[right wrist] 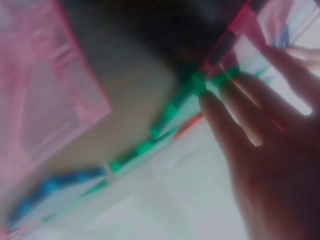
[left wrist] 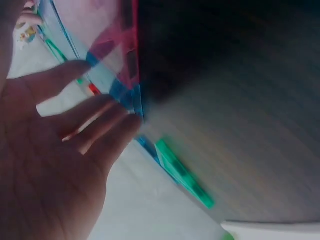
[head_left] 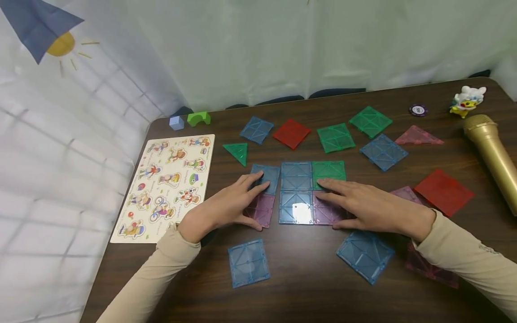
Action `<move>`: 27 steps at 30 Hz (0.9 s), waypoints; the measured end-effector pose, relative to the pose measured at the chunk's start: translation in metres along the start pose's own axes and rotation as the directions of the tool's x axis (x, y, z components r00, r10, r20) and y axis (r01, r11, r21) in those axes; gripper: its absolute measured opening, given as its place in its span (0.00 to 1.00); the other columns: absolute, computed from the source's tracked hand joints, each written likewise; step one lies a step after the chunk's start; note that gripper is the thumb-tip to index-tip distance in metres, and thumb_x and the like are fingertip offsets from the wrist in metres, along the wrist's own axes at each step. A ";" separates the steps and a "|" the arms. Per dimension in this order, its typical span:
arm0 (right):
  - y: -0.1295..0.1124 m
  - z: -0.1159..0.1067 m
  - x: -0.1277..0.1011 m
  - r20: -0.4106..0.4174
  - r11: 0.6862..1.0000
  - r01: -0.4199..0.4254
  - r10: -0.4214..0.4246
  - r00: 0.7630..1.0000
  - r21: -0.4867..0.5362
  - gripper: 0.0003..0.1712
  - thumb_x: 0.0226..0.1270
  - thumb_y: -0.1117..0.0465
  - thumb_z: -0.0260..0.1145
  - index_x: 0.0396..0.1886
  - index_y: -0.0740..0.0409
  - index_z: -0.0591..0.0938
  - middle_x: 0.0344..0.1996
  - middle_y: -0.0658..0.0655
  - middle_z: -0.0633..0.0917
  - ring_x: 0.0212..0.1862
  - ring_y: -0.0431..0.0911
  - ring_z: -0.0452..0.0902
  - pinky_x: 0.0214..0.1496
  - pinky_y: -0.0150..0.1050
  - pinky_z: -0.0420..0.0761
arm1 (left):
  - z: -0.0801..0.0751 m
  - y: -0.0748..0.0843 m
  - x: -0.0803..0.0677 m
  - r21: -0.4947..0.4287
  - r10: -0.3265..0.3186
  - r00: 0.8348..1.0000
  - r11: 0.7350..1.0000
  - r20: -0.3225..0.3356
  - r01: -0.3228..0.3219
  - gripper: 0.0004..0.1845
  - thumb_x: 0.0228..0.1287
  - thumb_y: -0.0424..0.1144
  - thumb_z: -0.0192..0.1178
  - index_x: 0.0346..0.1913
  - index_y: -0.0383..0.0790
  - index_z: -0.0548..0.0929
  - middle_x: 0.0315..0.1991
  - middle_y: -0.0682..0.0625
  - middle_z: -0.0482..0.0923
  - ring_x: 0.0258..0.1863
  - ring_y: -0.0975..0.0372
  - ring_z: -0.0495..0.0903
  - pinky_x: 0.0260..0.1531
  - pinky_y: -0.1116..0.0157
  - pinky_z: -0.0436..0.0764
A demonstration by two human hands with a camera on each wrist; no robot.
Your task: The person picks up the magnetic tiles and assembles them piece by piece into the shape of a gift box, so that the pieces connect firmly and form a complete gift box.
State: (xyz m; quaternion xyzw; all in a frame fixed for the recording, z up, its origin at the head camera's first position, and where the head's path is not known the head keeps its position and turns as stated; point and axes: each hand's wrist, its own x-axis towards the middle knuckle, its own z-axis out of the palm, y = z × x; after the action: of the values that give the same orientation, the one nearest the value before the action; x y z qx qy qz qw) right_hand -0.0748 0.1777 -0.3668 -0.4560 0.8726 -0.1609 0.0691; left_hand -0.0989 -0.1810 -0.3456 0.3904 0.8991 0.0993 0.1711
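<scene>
On a dark wooden table (head_left: 307, 278) lies a flat block of translucent square tiles: two blue tiles (head_left: 296, 176) (head_left: 296, 207), a green tile (head_left: 329, 171) and a purple tile (head_left: 326, 213). My left hand (head_left: 232, 204) lies flat with straight fingers on a blue tile (head_left: 267, 174) and a purple tile (head_left: 261, 211) just left of the block. My right hand (head_left: 359, 206) presses flat on the green and purple tiles. The left wrist view shows my left hand (left wrist: 60, 165) at tile edges (left wrist: 125, 75); the right wrist view shows my right hand (right wrist: 265, 145) on a green edge (right wrist: 170, 112).
Loose tiles lie around: blue (head_left: 248, 262) (head_left: 365, 255) near the front, red (head_left: 443, 191) at right, green (head_left: 335, 137) and red (head_left: 291, 133) behind. A picture puzzle board (head_left: 167, 184) lies at left, a gold microphone (head_left: 494, 152) and a small toy figure (head_left: 466, 101) at right.
</scene>
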 end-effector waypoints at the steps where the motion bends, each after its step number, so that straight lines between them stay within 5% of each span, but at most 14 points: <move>1: 0.001 0.000 0.000 0.000 1.000 0.006 -0.006 1.000 0.001 0.42 0.69 0.47 0.75 0.77 0.58 0.72 0.76 0.68 0.69 0.69 0.66 0.73 0.61 0.66 0.78 | 0.001 0.001 0.002 0.012 -0.009 1.000 1.000 -0.006 0.009 0.57 0.54 0.61 0.78 0.79 0.33 0.65 0.80 0.32 0.54 0.77 0.42 0.59 0.67 0.47 0.75; 12: 0.007 -0.002 -0.002 0.010 1.000 0.015 -0.015 1.000 0.022 0.43 0.67 0.47 0.76 0.77 0.56 0.72 0.76 0.66 0.69 0.71 0.65 0.72 0.63 0.66 0.77 | 0.010 0.011 0.016 0.047 -0.082 0.997 0.995 -0.015 0.083 0.57 0.58 0.69 0.71 0.79 0.34 0.64 0.79 0.32 0.56 0.76 0.43 0.60 0.69 0.48 0.73; 17: 0.010 -0.002 -0.003 0.010 0.999 0.021 -0.021 1.000 0.028 0.43 0.67 0.46 0.76 0.77 0.54 0.73 0.76 0.64 0.69 0.72 0.64 0.71 0.64 0.65 0.77 | 0.011 0.015 0.006 -0.010 -0.104 0.995 0.994 0.009 0.104 0.52 0.63 0.69 0.66 0.79 0.38 0.66 0.81 0.36 0.54 0.79 0.45 0.58 0.70 0.47 0.72; 20: 0.011 -0.002 -0.003 0.006 0.999 0.032 -0.032 0.999 0.029 0.44 0.66 0.46 0.77 0.77 0.54 0.73 0.77 0.64 0.69 0.72 0.63 0.71 0.64 0.64 0.77 | 0.012 0.023 -0.006 -0.007 -0.057 0.998 0.998 0.000 0.057 0.51 0.63 0.70 0.67 0.77 0.38 0.69 0.79 0.37 0.58 0.77 0.46 0.61 0.69 0.49 0.74; 24: 0.012 -0.002 -0.003 0.002 0.999 0.037 -0.037 0.999 0.034 0.44 0.66 0.45 0.76 0.77 0.54 0.73 0.77 0.63 0.69 0.72 0.63 0.70 0.64 0.64 0.77 | 0.015 0.035 -0.024 0.069 0.040 0.998 0.997 -0.042 -0.037 0.47 0.57 0.72 0.70 0.65 0.35 0.78 0.65 0.41 0.70 0.61 0.53 0.72 0.56 0.58 0.82; 27: 0.013 -0.002 -0.004 -0.002 0.999 0.036 -0.036 0.999 0.035 0.43 0.66 0.44 0.76 0.77 0.54 0.73 0.77 0.63 0.69 0.73 0.63 0.70 0.65 0.64 0.76 | 0.019 0.044 -0.038 0.159 0.083 0.996 0.984 -0.035 -0.077 0.45 0.51 0.76 0.71 0.52 0.37 0.80 0.48 0.49 0.72 0.44 0.61 0.70 0.42 0.64 0.80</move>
State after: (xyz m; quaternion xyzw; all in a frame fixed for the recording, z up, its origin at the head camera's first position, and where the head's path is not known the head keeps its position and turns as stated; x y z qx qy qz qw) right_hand -0.0833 0.1883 -0.3694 -0.4702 0.8613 -0.1778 0.0736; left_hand -0.0382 -0.1784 -0.3404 0.4364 0.8911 0.0428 0.1168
